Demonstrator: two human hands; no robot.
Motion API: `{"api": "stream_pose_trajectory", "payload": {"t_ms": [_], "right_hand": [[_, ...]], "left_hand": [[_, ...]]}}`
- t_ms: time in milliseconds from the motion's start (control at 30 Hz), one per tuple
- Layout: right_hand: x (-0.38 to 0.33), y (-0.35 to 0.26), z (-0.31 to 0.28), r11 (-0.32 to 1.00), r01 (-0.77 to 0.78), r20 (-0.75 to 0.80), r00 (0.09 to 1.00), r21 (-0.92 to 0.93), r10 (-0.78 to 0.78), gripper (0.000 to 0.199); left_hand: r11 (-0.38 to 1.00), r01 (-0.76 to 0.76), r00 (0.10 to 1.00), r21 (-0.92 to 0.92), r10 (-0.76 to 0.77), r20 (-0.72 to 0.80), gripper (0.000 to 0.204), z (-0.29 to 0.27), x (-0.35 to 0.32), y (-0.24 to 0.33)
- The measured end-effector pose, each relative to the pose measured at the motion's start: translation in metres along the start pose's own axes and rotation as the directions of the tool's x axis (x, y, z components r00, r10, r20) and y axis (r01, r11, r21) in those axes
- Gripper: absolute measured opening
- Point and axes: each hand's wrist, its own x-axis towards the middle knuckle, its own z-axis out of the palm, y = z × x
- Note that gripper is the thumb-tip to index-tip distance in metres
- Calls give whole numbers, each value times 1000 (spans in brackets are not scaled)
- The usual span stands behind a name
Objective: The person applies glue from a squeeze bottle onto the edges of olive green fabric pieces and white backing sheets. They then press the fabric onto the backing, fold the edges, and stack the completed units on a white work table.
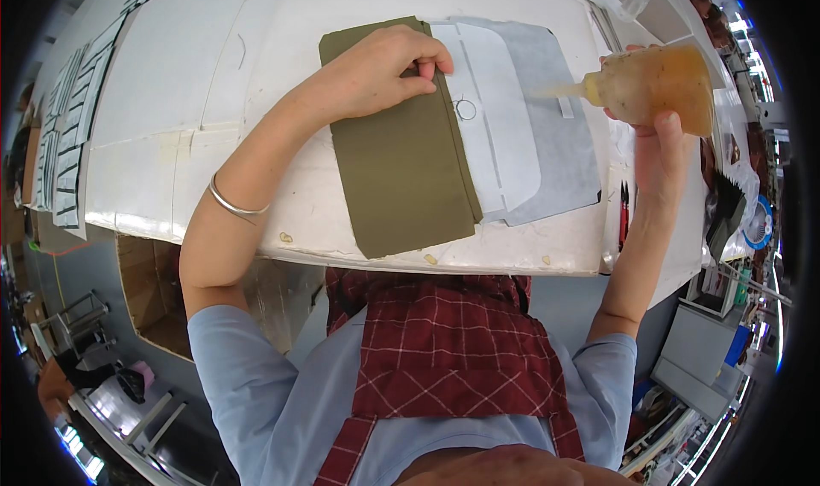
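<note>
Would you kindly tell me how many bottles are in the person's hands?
1: the amber bottle is held in the right hand, nozzle pointing left. The left hand, on the olive fabric, shows none.

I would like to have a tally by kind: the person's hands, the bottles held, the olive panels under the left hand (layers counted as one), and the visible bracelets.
Hands: 2 (left hand, right hand)
Squeeze bottle: 1
Olive panel: 1
Bracelet: 1
Total: 5

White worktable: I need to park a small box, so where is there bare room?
The widest bare patch of worktable lies between the striped strips and the left forearm, left of the olive panel. To the right it's crowded: a gray panel, slender red tools and, overhead, the right hand with a squeeze bottle.
</note>
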Motion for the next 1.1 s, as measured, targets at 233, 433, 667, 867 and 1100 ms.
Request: {"api": "stream_pose_trajectory", "payload": {"t_ms": [233,433,667,867,1100], "right_hand": [[-2,-7,12,998,-64,40,997,20,64,67],[0,-8,12,1000,-21,84,996,1,21,67],[5,-10,12,997,-17,119,993,-77,26,62],[8,-11,12,994,-1,113,993,-107,14,65],[13,-5,5,995,-32,201,978,-98,51,68]], "left_hand": [[1000,6,1000,-1,-6,6,21,1,1,-2],[1000,25,1000,-10,-25,6,21,1,0,-1],[1000,1,1000,-5,-1,-22,20,2,-1,-3],[999,-32,999,32,32,-22,19,3,-1,-5],[999,-23,999,33,23,-22,19,2,-3,-6]]}}
